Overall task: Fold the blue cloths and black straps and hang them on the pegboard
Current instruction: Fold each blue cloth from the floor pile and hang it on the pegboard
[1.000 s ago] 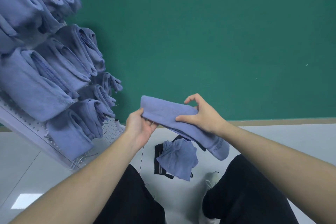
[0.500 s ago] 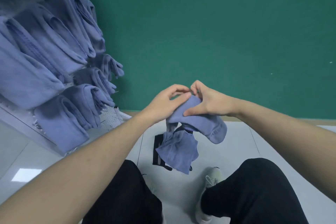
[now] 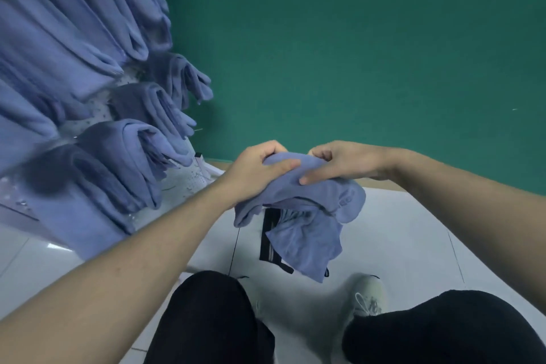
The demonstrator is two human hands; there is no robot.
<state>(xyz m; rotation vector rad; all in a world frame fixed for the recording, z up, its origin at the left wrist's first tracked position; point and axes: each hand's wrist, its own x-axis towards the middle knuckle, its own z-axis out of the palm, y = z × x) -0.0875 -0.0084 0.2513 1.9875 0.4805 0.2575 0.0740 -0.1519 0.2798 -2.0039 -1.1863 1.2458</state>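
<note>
- My left hand (image 3: 257, 170) grips the blue cloth (image 3: 298, 189) from the left, thumb laid flat over its top fold and the fingers curled round the far edge.
- My right hand (image 3: 342, 161) grips the same cloth from the right, thumb pressed on the near face, fingers hooked over the top edge; the two hands nearly meet across the bundle.
- The cloth is bunched and doubled between my hands, held in the air above the floor; one rounded end (image 3: 348, 201) sags to the right and a smaller corner droops on the left below my left wrist.
- Directly under it, on the white tiled floor (image 3: 413, 245), lies a second blue cloth (image 3: 307, 245), loosely crumpled, resting on top of a black strap (image 3: 269, 241) with pale stripes; only the strap's left edge and a bit near the bottom show.
- To my left stands the pegboard (image 3: 189, 177), white and perforated, mostly covered by rows of hung blue cloths (image 3: 124, 156) folded over its pegs.
- Behind everything is a green wall (image 3: 354, 38).
- My knees in black trousers (image 3: 212, 319) fill the bottom of the view, with a pale shoe (image 3: 365, 298) on the floor between them.
</note>
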